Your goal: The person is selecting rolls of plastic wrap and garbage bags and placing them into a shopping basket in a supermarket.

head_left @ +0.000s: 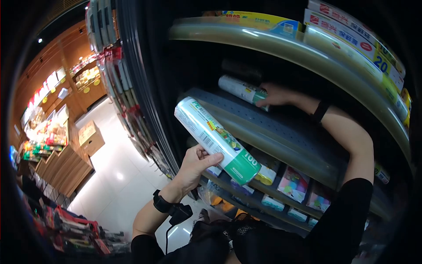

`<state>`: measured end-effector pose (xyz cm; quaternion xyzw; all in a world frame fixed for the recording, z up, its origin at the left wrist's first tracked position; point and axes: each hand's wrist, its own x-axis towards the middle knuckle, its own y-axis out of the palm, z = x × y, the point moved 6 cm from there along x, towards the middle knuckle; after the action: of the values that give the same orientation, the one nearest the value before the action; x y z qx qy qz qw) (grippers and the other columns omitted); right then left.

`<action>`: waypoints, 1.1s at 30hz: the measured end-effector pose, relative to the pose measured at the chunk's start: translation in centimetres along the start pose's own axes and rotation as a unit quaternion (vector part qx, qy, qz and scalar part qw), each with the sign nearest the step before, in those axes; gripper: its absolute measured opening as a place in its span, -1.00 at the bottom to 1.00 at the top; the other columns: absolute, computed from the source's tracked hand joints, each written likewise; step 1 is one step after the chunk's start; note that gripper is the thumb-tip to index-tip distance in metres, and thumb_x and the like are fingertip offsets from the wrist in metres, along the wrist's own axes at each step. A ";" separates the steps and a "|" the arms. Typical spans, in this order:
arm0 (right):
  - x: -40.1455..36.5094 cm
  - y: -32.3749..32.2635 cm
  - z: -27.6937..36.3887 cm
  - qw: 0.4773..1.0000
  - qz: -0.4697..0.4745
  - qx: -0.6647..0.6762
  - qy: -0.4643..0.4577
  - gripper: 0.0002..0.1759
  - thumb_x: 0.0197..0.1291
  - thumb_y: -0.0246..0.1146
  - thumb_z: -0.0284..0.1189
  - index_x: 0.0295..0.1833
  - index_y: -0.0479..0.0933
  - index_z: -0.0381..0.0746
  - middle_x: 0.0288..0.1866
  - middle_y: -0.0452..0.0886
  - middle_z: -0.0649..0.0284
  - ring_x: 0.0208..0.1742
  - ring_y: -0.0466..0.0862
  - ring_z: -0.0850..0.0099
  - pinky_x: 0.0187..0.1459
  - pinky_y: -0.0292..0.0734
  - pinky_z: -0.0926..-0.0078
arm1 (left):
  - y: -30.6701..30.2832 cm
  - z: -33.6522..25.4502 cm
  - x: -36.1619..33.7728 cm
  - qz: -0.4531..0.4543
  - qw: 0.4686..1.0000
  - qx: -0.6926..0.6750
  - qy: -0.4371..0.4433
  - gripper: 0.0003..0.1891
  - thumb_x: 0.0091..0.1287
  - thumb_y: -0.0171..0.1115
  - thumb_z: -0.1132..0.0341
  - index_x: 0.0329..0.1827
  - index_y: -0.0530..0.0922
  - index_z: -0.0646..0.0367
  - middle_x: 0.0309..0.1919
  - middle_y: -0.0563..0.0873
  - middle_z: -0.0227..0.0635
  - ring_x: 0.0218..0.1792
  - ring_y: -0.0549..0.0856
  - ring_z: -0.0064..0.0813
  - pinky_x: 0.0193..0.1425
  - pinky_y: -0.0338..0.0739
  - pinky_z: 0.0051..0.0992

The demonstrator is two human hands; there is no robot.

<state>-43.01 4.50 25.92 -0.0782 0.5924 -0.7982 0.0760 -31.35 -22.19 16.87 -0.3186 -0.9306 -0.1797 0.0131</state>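
My left hand (195, 167) is closed around the lower side of a white and green roll of PE food bags (215, 140), which is tilted in front of the shelves. Its label shows "PE" and "100". Deeper in, a similar roll of food bags (237, 89) lies on the perforated dark shelf (263, 115). My right hand (278, 95) grips that roll's green right end, with the thumb at the front and the other fingers partly hidden. A dark band sits on each wrist.
Above, a curved shelf edge (263, 37) carries a yellow box (263, 21) and several stacked boxes (351, 33). Lower shelves hold colourful packs (293, 182). Hanging goods (118, 83) line the left side; beyond are a cardboard box (91, 137) and a wooden display stand (66, 169).
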 end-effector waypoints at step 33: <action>7.2 0.4 7.8 0.992 0.005 0.108 -0.057 -0.17 0.08 0.24 -0.02 0.30 0.20 -0.36 0.19 0.39 -0.08 0.21 0.41 0.20 0.23 0.28 0.40 | -6.6 -4.8 13.7 0.125 0.990 -0.069 0.015 -0.36 0.28 0.11 0.24 0.31 0.12 0.46 0.09 0.52 0.01 -0.21 0.68 -0.42 -0.14 0.55 -0.56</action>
<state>-48.31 -4.42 28.05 -0.1120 0.4978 -0.8513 0.1220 -46.71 -20.61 21.08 -0.4295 -0.8687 -0.2453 0.0271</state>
